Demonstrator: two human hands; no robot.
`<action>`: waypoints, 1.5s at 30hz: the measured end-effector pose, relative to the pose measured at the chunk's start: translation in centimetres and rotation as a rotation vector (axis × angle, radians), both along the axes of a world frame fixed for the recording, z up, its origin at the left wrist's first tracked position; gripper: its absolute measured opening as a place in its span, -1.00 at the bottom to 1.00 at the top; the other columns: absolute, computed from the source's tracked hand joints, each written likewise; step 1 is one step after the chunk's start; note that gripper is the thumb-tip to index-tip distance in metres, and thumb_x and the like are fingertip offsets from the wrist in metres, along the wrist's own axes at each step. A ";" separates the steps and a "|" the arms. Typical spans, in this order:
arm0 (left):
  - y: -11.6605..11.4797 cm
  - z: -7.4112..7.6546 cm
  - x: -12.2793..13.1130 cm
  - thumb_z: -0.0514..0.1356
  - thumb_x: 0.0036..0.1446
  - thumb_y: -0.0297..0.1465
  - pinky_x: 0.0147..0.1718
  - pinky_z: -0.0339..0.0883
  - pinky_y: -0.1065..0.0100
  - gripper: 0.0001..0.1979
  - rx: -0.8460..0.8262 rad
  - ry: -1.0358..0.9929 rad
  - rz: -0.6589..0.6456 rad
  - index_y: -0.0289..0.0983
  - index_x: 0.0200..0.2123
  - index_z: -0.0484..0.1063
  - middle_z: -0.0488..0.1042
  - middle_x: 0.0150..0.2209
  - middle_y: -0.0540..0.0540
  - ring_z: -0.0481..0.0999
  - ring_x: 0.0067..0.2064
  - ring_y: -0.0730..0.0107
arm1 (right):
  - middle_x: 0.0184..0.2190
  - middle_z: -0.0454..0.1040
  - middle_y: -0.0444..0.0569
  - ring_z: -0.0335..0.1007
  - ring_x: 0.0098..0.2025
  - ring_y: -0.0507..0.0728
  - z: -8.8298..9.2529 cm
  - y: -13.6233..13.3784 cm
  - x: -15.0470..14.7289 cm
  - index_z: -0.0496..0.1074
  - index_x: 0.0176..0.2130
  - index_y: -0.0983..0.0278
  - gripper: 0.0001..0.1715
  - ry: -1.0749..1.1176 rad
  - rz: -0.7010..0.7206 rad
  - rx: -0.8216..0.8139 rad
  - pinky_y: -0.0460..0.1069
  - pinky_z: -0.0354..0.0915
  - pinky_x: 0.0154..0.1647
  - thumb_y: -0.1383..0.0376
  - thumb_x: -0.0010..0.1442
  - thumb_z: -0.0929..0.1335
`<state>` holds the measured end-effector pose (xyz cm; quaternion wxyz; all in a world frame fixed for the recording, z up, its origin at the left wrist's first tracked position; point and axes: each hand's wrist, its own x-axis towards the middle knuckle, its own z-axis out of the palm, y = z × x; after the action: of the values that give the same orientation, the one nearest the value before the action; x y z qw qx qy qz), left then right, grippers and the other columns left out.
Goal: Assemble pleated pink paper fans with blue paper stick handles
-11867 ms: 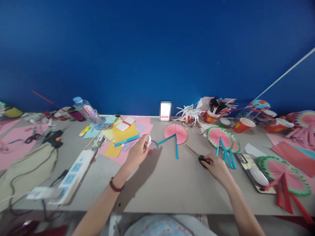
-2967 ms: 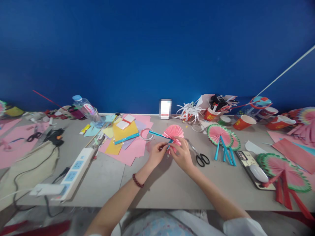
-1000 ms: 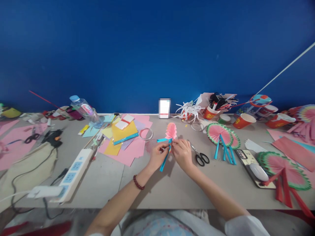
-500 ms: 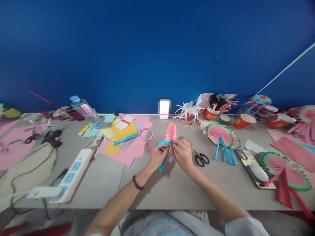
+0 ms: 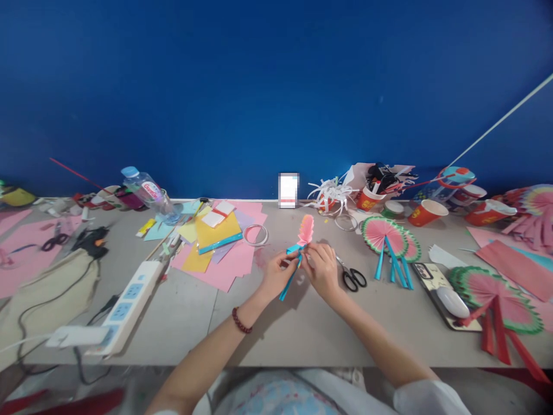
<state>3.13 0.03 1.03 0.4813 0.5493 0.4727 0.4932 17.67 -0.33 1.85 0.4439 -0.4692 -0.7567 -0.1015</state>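
Both hands meet at the middle of the grey table (image 5: 268, 323). My left hand (image 5: 277, 274) and my right hand (image 5: 320, 268) pinch the base of a pleated pink paper fan (image 5: 306, 229) that stands up between them, nearly folded shut. Its blue paper handle strips (image 5: 288, 282) hang down and to the left below my left fingers. Black scissors (image 5: 351, 276) lie just right of my right hand. A roll of clear tape (image 5: 256, 234) lies to the left, on the pink paper.
Coloured paper sheets (image 5: 216, 248) lie left of centre, with a white power strip (image 5: 125, 300) and a water bottle (image 5: 147, 193) further left. Finished pink-and-green fans (image 5: 389, 236) (image 5: 492, 291), a phone (image 5: 436, 282) and red paper cups (image 5: 425, 216) fill the right side.
Earlier my hands held the tape roll and scissors; both now lie on the table. The fan, flat and spread before, is lifted, and over the last second its pleats have closed narrower.
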 end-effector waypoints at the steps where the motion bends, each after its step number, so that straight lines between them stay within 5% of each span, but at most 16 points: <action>1: 0.0 0.0 0.0 0.26 -0.01 -0.31 -0.35 0.38 0.38 -0.75 -0.006 -0.012 -0.007 -0.29 -0.26 0.58 0.59 -0.26 -0.14 0.53 -0.28 0.33 | -0.28 0.50 0.03 0.32 -0.23 0.16 -0.1 0.0 0.0 0.43 -0.28 0.24 -0.90 0.018 0.000 -0.017 0.05 0.21 -0.23 0.36 0.25 0.29; 11: 1.2 -1.0 -0.9 0.23 0.01 -0.34 -0.38 0.38 0.40 -0.76 -0.044 0.012 -0.044 -0.30 -0.25 0.56 0.60 -0.27 -0.15 0.55 -0.26 0.30 | -0.31 0.46 -0.02 0.36 -0.21 0.16 -0.8 0.9 0.9 0.37 -0.30 0.20 -0.89 0.264 0.035 -0.086 0.08 0.27 -0.16 0.38 0.21 0.26; 16: 2.2 -2.2 -1.7 0.23 -0.01 -0.39 -0.38 0.39 0.40 -0.78 -0.072 0.111 -0.028 -0.31 -0.26 0.55 0.60 -0.31 -0.12 0.54 -0.34 0.35 | -0.41 0.43 -0.06 0.32 -0.35 0.11 0.3 2.2 2.7 0.35 -0.34 0.21 -0.90 0.363 -0.024 -0.108 0.01 0.25 -0.30 0.33 0.23 0.26; 23: 2.5 -3.3 -1.8 0.19 0.02 -0.38 -0.59 0.31 0.49 -0.74 -0.165 0.043 -0.069 -0.32 -0.19 0.49 0.52 -0.47 -0.02 0.46 -0.53 0.48 | -0.39 0.45 -0.01 0.31 -0.29 0.15 3.4 10.5 8.3 0.38 -0.38 0.24 -0.85 0.314 -0.199 -0.080 0.06 0.21 -0.19 0.26 0.17 0.26; 30: 2.4 -3.3 -2.2 0.15 0.09 -0.35 -0.69 0.24 0.58 -0.73 -0.203 0.187 -0.064 -0.28 -0.14 0.47 0.42 -0.58 0.06 0.42 -0.62 0.56 | -0.22 0.48 0.09 0.17 -0.08 0.26 5.2 17.9 10.9 0.51 -0.41 0.29 -0.80 0.021 -0.479 -0.249 0.16 0.05 -0.01 0.30 0.08 0.29; 36: 2.1 -2.6 -2.3 0.08 0.12 -0.37 -0.69 0.24 0.53 -0.74 -0.084 0.324 -0.089 -0.28 -0.18 0.50 0.41 -0.58 0.04 0.39 -0.64 0.52 | -0.20 0.49 0.10 0.16 -0.08 0.28 5.9 18.4 10.7 0.55 -0.37 0.30 -0.74 -0.162 -0.532 -0.343 0.18 0.03 -0.02 0.30 0.10 0.27; 45: 1.9 -2.2 -2.3 0.07 0.12 -0.40 -0.59 0.26 0.48 -0.76 -0.015 0.391 -0.119 -0.27 -0.22 0.51 0.44 -0.57 0.04 0.38 -0.62 0.50 | -0.19 0.48 0.13 0.19 -0.07 0.29 6.2 18.1 10.1 0.52 -0.27 0.33 -0.70 -0.156 -0.548 -0.329 0.17 0.05 -0.03 0.31 0.17 0.23</action>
<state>0.85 1.98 -1.17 0.4130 0.6578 0.5275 0.3443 27.75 17.80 8.08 0.2588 -0.7117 -0.6401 -0.1292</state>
